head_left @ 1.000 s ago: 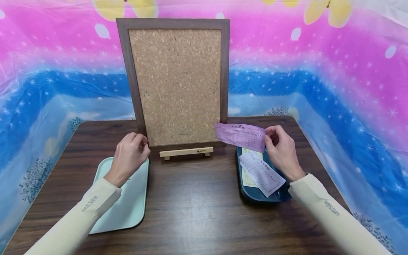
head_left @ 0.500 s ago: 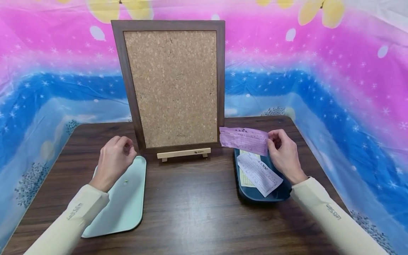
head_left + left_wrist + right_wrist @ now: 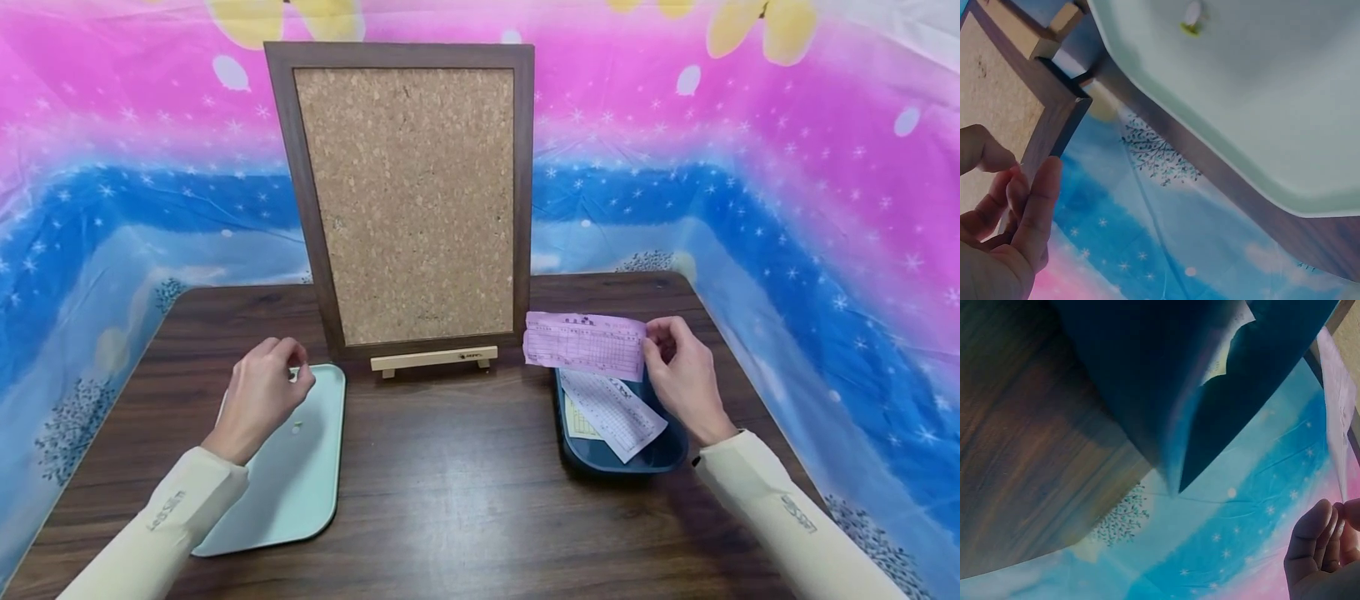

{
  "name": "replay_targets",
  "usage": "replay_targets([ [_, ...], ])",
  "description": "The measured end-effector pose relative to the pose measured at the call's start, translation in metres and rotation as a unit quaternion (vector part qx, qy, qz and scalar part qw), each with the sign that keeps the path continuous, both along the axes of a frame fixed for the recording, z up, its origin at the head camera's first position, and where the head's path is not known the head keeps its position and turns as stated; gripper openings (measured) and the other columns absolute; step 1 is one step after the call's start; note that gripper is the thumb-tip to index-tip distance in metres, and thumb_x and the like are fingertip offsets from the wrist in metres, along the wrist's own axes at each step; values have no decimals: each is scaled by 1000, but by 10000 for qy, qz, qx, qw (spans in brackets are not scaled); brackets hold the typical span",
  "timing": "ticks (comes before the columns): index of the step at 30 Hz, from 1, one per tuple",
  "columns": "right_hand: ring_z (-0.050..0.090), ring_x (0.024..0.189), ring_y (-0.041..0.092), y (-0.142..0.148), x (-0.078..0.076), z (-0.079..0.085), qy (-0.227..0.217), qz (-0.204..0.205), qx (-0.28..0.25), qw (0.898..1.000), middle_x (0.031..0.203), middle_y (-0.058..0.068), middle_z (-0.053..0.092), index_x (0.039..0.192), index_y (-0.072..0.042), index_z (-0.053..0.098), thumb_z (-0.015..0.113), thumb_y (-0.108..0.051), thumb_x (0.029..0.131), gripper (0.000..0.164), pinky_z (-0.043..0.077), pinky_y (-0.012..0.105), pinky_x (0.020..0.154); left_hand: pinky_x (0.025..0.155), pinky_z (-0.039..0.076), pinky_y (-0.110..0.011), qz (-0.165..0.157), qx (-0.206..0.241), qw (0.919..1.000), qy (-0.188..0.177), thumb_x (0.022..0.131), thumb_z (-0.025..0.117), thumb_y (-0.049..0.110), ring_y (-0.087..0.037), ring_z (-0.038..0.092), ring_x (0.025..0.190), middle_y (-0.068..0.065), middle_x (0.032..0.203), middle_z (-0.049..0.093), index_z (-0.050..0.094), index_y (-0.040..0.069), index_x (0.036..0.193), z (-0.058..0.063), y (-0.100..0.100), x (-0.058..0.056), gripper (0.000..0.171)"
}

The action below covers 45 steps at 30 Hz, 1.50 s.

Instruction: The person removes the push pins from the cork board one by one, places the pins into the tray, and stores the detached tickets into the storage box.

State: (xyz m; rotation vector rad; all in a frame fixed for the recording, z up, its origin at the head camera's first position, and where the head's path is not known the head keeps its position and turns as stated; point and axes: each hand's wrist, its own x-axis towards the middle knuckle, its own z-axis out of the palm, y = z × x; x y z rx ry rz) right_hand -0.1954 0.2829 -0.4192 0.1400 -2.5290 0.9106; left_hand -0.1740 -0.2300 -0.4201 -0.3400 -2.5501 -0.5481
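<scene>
In the head view my right hand [image 3: 684, 379] pinches the right end of a purple printed paper slip [image 3: 585, 346]. The slip is held up over the dark blue bin [image 3: 660, 454], where a whitish slip [image 3: 618, 417] lies across a yellow one [image 3: 579, 421]. My left hand [image 3: 258, 396] is above the pale green tray [image 3: 307, 508], thumb and forefinger tips together. In the left wrist view a tiny pale tip shows between those fingertips [image 3: 1013, 164]; the rest is hidden. A small white and yellow-green thing like a pushpin [image 3: 1192, 15] lies on the tray.
A framed cork board [image 3: 416, 208] stands upright at the back on a small wooden stand [image 3: 435, 359]. Brown wood-grain table [image 3: 450, 500] lies between tray and bin. A patterned cloth [image 3: 615, 192] hangs behind and along the sides.
My left hand has drawn back from the board's lower left corner to over the tray. My right hand has moved slightly right and down with the purple slip, which now faces me flatter.
</scene>
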Motion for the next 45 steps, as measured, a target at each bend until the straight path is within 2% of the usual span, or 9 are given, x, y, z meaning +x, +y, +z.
replay_targets([
  [5,48,74,19,6,4,-2,-76,-100,72,9999,89,7,55,111,-6,52,58,-8,92,20,43,25,62,51,40,-38,78,-97,9984,-551,74,61,1,-19,47,55,-10,71,54,57,3,77,-7,-3,5,5],
  [12,49,72,20,11,9,-5,-186,-238,175,9994,87,8,55,103,-6,56,58,-8,91,13,44,27,60,48,36,-35,66,-240,9943,-1038,72,61,-1,-18,43,53,-6,67,49,55,3,75,-11,-5,8,7],
  [16,50,72,21,14,11,-8,-159,-243,257,9992,90,8,58,100,-6,62,58,-9,91,10,45,31,61,49,36,-34,-33,-335,9932,-1115,70,61,0,-17,43,53,-5,65,48,55,3,73,-14,-6,10,8],
  [22,50,73,21,19,15,-13,-131,-352,291,9989,94,9,60,102,-6,65,58,-9,91,13,43,31,62,49,35,-33,-164,-279,9924,-1187,67,61,-1,-16,42,53,-2,63,47,54,5,71,-18,-8,13,10],
  [26,50,74,22,23,20,-13,-292,-545,337,9975,90,10,59,101,-4,65,58,-11,91,14,43,33,62,49,34,-32,-146,-280,9921,-1218,66,61,-2,-15,40,51,1,60,45,51,6,68,-20,-9,14,13],
  [32,50,71,25,26,26,-14,-605,-773,468,9941,83,12,60,96,-2,66,58,-11,88,14,41,35,61,49,33,-33,-121,-422,9868,-1561,66,61,0,-16,40,52,1,60,44,52,7,69,-22,-11,15,12],
  [40,51,68,26,30,33,-16,-795,-976,582,9903,78,11,61,90,-2,67,59,-9,84,12,38,35,61,49,36,-34,-75,-583,9799,-1908,66,63,2,-18,43,54,-1,62,46,55,6,70,-28,-13,16,10],
  [45,50,65,26,32,39,-16,-977,-1066,707,9870,72,9,60,84,-3,67,59,-10,81,11,35,35,60,49,35,-33,-116,-673,9774,-1998,68,64,2,-17,42,54,-1,62,46,54,6,70,-29,-13,17,11],
])
